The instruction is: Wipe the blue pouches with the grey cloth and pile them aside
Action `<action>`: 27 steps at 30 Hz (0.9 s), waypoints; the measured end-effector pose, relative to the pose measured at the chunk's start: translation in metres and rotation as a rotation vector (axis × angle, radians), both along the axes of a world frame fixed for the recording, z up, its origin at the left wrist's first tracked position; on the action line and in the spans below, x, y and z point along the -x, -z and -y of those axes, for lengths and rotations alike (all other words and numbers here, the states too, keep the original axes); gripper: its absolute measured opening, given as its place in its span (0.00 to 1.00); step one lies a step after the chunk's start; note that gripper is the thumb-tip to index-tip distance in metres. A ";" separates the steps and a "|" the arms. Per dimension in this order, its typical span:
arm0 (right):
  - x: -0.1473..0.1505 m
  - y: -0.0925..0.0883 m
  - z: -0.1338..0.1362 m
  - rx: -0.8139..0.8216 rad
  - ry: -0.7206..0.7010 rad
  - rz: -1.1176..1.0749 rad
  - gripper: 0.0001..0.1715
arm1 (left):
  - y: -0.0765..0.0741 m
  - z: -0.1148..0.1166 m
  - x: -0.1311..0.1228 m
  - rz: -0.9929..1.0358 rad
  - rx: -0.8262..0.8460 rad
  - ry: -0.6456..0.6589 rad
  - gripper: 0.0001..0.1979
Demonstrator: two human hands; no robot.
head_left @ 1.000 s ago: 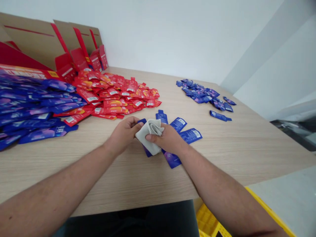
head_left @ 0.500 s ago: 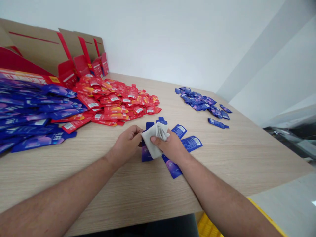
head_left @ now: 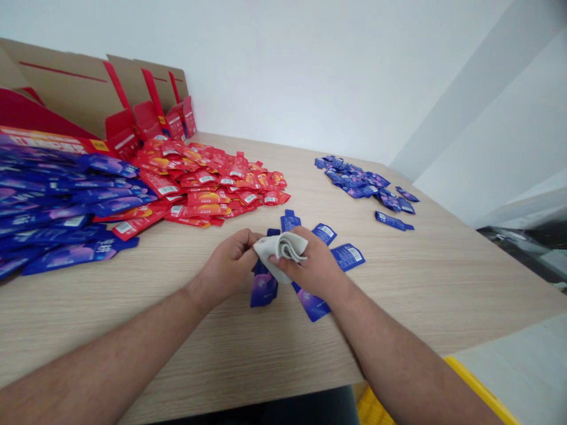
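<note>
Near the middle of the table, my left hand (head_left: 231,258) is closed on the left edge of a blue-purple sachet (head_left: 264,288), its fingers partly hidden. My right hand (head_left: 315,264) grips a folded light grey cloth (head_left: 278,251), the thumb pressed on it. The cloth lies over the sachet's middle, so only its top and lower end show. Several more blue sachets lie around and under my right hand: one with its printed back up (head_left: 348,256), one behind the cloth (head_left: 290,220), and one partly covered by the hand (head_left: 312,304).
A heap of red sachets (head_left: 208,186) and a larger heap of blue sachets (head_left: 57,206) lie at the left. Behind them stand open red cardboard boxes (head_left: 121,131). A smaller blue pile (head_left: 358,180) is at the back right. A yellow crate (head_left: 469,383) sits below the table's edge.
The cloth has shifted up off the sachet's lower part and curled over at the top, so more of the sachet shows. My right hand has turned slightly; my left keeps its hold.
</note>
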State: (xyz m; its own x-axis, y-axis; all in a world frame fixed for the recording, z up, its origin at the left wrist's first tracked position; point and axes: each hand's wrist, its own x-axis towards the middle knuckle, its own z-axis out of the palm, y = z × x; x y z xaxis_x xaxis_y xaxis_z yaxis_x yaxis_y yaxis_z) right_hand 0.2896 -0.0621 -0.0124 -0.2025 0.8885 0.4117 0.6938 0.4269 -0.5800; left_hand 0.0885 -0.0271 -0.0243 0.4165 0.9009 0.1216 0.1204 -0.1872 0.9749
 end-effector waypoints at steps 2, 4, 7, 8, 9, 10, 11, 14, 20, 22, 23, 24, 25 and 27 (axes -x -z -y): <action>0.000 0.001 -0.001 -0.034 0.060 0.001 0.10 | 0.000 0.000 0.000 0.032 0.008 0.015 0.09; 0.000 0.001 -0.001 -0.047 0.075 0.000 0.10 | 0.001 -0.001 0.001 0.041 -0.004 0.027 0.08; 0.001 0.002 -0.001 -0.043 0.009 -0.003 0.12 | 0.000 0.000 0.002 -0.003 -0.044 0.030 0.07; 0.001 0.002 0.000 -0.045 0.021 -0.007 0.12 | -0.001 0.000 0.002 -0.010 -0.051 0.031 0.07; 0.001 0.002 0.000 -0.056 0.061 -0.019 0.11 | -0.001 0.001 0.002 -0.006 -0.052 0.034 0.07; 0.001 0.002 0.000 -0.066 0.108 -0.033 0.10 | -0.002 0.001 0.002 0.000 -0.051 0.039 0.07; 0.000 0.002 0.000 -0.066 0.130 -0.040 0.10 | -0.002 0.002 0.002 0.000 -0.053 0.043 0.07; -0.001 0.002 0.000 -0.053 0.049 -0.033 0.11 | -0.002 0.002 0.001 -0.060 -0.075 0.022 0.04; -0.001 0.003 -0.001 -0.066 0.114 -0.029 0.10 | 0.000 0.002 0.001 0.030 -0.072 0.042 0.05; -0.001 0.003 -0.001 -0.064 0.042 -0.020 0.11 | 0.000 0.003 0.000 -0.015 -0.084 0.033 0.03; -0.001 0.003 -0.001 -0.063 0.021 -0.011 0.11 | 0.001 0.003 0.000 -0.033 -0.089 0.026 0.03; -0.001 0.003 -0.001 -0.067 0.036 -0.011 0.11 | 0.001 0.004 0.000 -0.030 -0.087 0.023 0.04; -0.001 0.003 -0.001 -0.075 0.079 -0.017 0.11 | 0.002 0.004 0.000 -0.007 -0.081 0.025 0.04; -0.002 0.003 -0.001 -0.079 0.142 -0.026 0.11 | 0.003 0.004 0.000 0.054 -0.065 0.048 0.06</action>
State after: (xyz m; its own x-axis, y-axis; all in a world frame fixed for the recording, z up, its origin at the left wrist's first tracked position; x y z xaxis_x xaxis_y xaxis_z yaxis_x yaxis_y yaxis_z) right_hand 0.2912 -0.0613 -0.0157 -0.0655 0.8720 0.4851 0.7355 0.3707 -0.5671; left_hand 0.0884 -0.0314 -0.0271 0.4505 0.8694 0.2030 0.0568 -0.2548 0.9653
